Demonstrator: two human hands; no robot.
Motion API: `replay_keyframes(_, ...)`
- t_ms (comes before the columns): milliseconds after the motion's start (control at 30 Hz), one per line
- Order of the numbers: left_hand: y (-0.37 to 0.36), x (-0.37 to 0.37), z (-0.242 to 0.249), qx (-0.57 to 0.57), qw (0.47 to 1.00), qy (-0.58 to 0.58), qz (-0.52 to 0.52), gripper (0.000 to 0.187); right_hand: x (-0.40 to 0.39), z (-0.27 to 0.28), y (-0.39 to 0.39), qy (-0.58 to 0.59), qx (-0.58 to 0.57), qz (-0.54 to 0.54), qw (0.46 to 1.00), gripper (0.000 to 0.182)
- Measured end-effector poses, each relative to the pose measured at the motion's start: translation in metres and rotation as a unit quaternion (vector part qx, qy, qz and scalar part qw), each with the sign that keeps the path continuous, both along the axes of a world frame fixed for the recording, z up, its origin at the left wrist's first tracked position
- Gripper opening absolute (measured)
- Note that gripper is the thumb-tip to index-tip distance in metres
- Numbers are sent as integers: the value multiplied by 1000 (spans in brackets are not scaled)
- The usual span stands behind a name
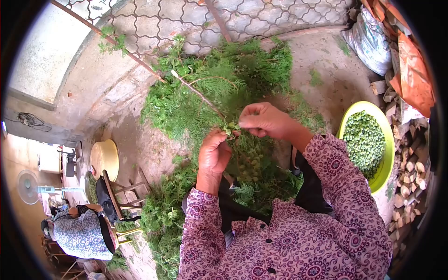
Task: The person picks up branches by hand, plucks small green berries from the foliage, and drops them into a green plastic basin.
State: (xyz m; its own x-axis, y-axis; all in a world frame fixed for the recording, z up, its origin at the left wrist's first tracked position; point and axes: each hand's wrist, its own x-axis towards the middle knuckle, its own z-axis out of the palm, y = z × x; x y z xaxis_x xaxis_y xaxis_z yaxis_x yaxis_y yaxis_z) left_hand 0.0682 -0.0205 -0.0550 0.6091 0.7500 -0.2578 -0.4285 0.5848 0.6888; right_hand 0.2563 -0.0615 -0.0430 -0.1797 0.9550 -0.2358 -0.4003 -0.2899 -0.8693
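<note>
My left hand (214, 153) is closed around a sprig (230, 128) with small green cones, held up in front of my chest. To the right of it, my right hand (265, 121) is pinched together, its fingertips right at the edge of the sprig; what lies between them is too small to name. Behind the hands a cut branch (200, 94) with a pale end slants across a heap of feathery evergreen branches (224, 65). More greenery lies between my knees.
On my right stands a yellow-green basin (386, 158) holding many small green cones. Stacked firewood (410, 182) and a white sack (371, 42) line that side. A wire mesh (168, 18) runs along the far side. At left are a wooden stool (128, 190), a straw-coloured tub (108, 158) and another person (81, 233).
</note>
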Motion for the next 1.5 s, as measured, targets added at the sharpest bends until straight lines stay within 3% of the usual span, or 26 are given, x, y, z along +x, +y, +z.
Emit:
replay_keyframes(67, 0, 0, -4, 7, 1000, 7, -10, 15, -6, 1, -1, -92, 8, 29, 995, 27)
replay_keyframes(133, -2, 0, -8, -30, 998, 30, 38, 14, -8, 0, -1, -110, 6, 33, 993, 28)
replay_keyframes(367, -4, 4, -1, -8, 1000, 2, -16, 13, -9, -4, 0, 46, -35, 27, 998, 16)
replay_keyframes(433, -1, 2, -10, -24, 1000, -4, -17, 29, -6, -5, -1, 94, -59, 20, 994, 13)
replay_keyframes(533, -1, 2, -10, -2, 1000, -14, -21, 32, 2, -5, -1, 180, -19, 5, 983, 10)
replay_keyframes(567, 0, 2, -10, -2, 1000, -14, -21, 32, 3, 0, -3, 164, -20, -1, 986, 11)
replay_keyframes(633, 0, 1, -7, -28, 999, -17, -23, 14, 2, 2, -3, 148, -21, -7, 989, 12)
replay_keyframes(700, -3, 3, 1, -15, 1000, -2, -24, 13, 0, 2, -3, 45, -17, 17, 999, 14)
replay_keyframes(1233, -3, 3, -8, 9, 998, 44, -52, 8, -1, 0, -4, -48, 14, 74, 996, 23)
replay_keyframes(1433, -8, 7, 3, -3, 996, 9, -84, 10, 1, -5, -4, 18, -6, 117, 993, 14)
replay_keyframes(1500, -7, 6, -1, 1, 996, 2, -88, 11, 6, -11, -5, 173, -1, 100, 980, 10)
